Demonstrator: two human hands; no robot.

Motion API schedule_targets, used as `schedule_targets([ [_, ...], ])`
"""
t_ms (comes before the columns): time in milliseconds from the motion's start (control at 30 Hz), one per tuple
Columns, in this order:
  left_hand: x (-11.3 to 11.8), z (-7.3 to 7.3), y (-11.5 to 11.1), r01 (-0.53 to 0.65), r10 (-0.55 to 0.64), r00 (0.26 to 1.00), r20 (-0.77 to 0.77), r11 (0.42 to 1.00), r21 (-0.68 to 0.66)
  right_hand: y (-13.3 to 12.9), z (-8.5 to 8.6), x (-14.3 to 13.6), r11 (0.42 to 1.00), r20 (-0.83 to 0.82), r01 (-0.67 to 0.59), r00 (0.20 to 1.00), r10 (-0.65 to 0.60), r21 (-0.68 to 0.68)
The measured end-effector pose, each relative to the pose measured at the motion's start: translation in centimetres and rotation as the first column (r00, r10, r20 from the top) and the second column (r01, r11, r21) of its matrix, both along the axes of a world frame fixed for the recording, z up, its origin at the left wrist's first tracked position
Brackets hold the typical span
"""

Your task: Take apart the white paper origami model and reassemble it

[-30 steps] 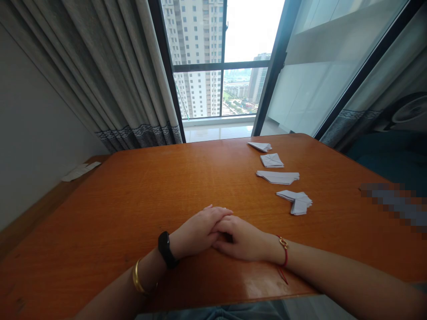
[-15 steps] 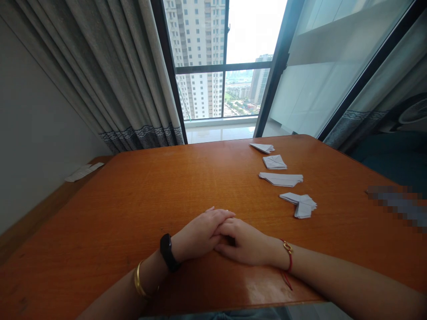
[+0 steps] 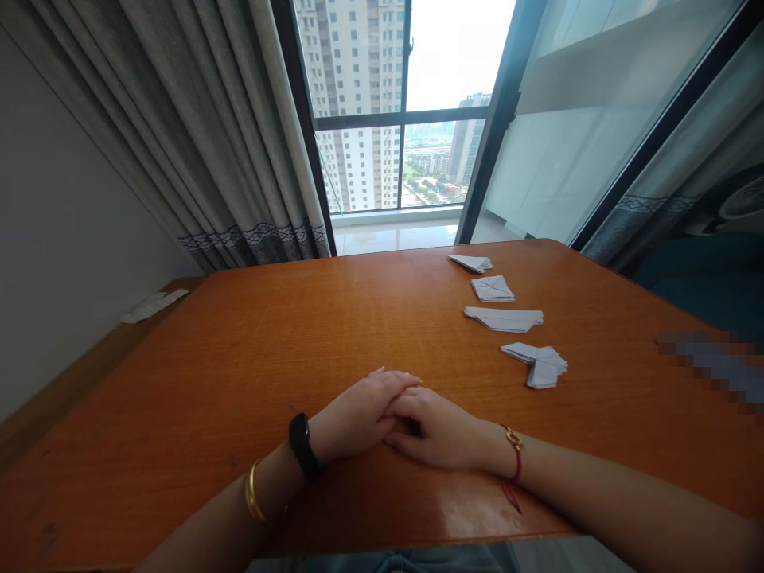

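My left hand (image 3: 361, 415), with a black band and a gold bangle on its arm, rests at the near part of the wooden table (image 3: 268, 342). Its fingers lie closed over the fingers of my right hand (image 3: 438, 430), which wears a red cord bracelet. Neither hand touches any paper. Four folded white papers stand in a column to the right: a pointed one (image 3: 471, 263) farthest off, then a square one (image 3: 493, 288), a long flat one (image 3: 504, 319), and a bent one (image 3: 544, 366) nearest my right hand.
White paper strips (image 3: 153, 305) lie on a ledge at the left. A blurred, pixelated object (image 3: 716, 366) is at the table's right edge. Beyond the table are a grey curtain (image 3: 179, 119) and a window. A fan (image 3: 743, 195) shows at the far right.
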State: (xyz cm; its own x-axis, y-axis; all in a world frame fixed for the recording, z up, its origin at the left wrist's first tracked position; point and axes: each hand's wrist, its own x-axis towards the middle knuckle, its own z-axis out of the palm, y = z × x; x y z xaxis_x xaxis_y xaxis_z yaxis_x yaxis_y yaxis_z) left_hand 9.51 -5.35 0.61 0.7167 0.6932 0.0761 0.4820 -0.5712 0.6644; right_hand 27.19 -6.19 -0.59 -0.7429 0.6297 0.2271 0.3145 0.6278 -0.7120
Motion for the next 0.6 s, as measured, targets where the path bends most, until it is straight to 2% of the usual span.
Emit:
schedule_targets([
  [600, -0.01, 0.05, 0.04, 0.01, -0.01, 1.0, -0.004, 1.0, 0.003, 0.07, 0.11, -0.08, 1.0, -0.011, -0.014, 1.0, 0.014, 0.018],
])
